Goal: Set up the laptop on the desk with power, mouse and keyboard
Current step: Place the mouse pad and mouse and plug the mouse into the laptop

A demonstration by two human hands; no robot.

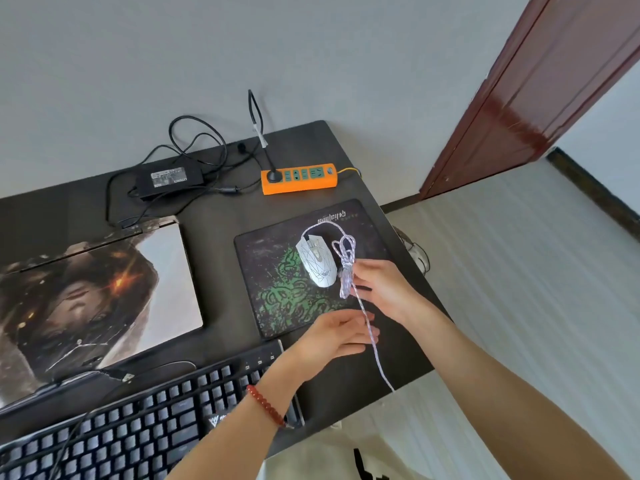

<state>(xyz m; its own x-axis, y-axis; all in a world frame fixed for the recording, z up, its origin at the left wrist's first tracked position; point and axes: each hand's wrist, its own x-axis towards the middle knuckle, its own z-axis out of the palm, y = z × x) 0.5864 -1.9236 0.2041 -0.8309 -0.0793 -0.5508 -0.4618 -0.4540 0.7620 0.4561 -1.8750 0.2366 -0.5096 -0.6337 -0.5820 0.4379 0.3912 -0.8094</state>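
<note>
A white mouse sits on a dark green-patterned mouse pad. Its white braided cable is bundled in loops beside it, and my right hand pinches that bundle. A loose strand runs down past my left hand, whose relaxed fingers touch it, and off the desk's front edge. The closed laptop with a picture on its lid lies at the left. A black keyboard lies in front, its USB plug loose on the desk. The black power brick lies at the back.
An orange power strip with one black plug in it lies at the desk's back right. Black cables loop behind the brick. The dark desk ends just right of the pad. A red-brown door stands at the right.
</note>
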